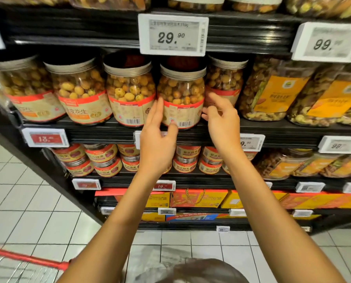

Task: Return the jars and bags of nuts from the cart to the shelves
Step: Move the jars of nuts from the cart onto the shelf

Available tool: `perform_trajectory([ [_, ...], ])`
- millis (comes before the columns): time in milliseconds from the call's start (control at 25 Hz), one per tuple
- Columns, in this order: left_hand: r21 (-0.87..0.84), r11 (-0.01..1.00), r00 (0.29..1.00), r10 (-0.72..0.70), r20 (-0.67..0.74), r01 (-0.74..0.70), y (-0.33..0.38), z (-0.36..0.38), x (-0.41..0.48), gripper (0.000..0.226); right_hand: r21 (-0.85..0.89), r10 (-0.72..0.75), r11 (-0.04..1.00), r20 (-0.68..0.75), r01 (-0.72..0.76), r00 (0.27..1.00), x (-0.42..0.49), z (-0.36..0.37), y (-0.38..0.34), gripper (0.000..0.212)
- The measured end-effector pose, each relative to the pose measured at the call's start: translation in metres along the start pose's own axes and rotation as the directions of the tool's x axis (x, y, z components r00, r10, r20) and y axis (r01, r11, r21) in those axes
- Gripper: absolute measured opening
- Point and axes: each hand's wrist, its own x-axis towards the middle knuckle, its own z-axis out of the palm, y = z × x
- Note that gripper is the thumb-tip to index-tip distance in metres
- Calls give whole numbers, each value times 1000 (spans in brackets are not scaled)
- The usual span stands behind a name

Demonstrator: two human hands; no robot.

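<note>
Task jar point(181, 94) is on the shelf point(283, 129), upright, at the front edge, barcode facing out. It is 4th from the left in a row of same-label nut jars.

Left hand point(158, 135): fingers straight, flat along the jar's left side, thumb on the lower front label by the barcode. Wide, not wrapped round it.

Right hand point(221, 119): fingers loosely curled, just off the jar's right side. Can't tell if the fingertips touch it. Holds nothing.

Tight fit:
- left neighbour jar point(129, 88) just beside it, with the left fingers in the gap
- right neighbour jar point(224, 78) sits further back, partly hidden by the right hand
- price tag 29.90 point(172, 34) hangs from the shelf above, right over the lid

Around:
- orange-label jars point(272, 92) further right on the same shelf
- stacked tins point(103, 158) 1 shelf down
- gift boxes point(197, 198) below that
- cart point(27, 258), red handle and wire basket, bottom left on the tiled floor, well away from both hands
</note>
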Motion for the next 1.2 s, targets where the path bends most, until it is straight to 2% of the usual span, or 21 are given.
perform_trajectory([
  [80,80,995,997,63,-53,-58,-1,-3,-7,55,70,-7,998,20,6,1000,-6,-7,5,41],
  [280,-96,994,996,-54,-71,47,-7,-7,-12,50,107,84,990,39,-88,996,3,-12,12,41],
  [360,-137,986,994,-103,-37,97,-9,-11,-9,51,112,80,990,82,-89,993,3,-10,9,42],
  [480,-178,981,994,-66,83,80,-8,-13,-6,56,180,44,981,150,-71,988,-10,-8,15,44],
  [560,-171,982,990,-52,127,74,-6,-10,-13,59,129,38,989,234,-70,971,-11,-12,13,44],
  [600,-155,985,991,-51,123,70,-6,-9,-20,58,46,53,997,247,-66,968,-6,-15,9,43],
  [640,-143,988,993,-49,108,64,-6,-9,-26,56,-49,47,998,202,-38,978,0,-18,5,39],
  [680,-143,988,996,-52,75,62,-6,-9,-29,52,-108,12,994,99,-1,995,3,-21,4,35],
  [760,-207,974,995,-97,10,97,-8,-14,-22,48,-70,-32,997,-144,22,989,-2,-23,6,31],
  [800,-232,966,993,-118,15,118,-6,-16,-15,49,2,-21,1000,-176,21,984,-9,-21,8,29],
  [920,-263,957,989,-96,115,123,3,-12,-2,52,81,31,996,0,-31,1000,-22,-13,18,47],
  [1000,-289,951,992,-93,80,112,3,-10,-5,46,40,89,995,63,-92,994,-15,-11,15,61],
  [1120,-257,960,994,-107,23,109,-2,-13,-5,46,67,54,997,-126,-46,991,-11,-13,16,45],
  [1200,-239,960,987,-128,97,148,1,-10,5,55,96,31,995,-105,-20,994,-14,-10,16,42],
])
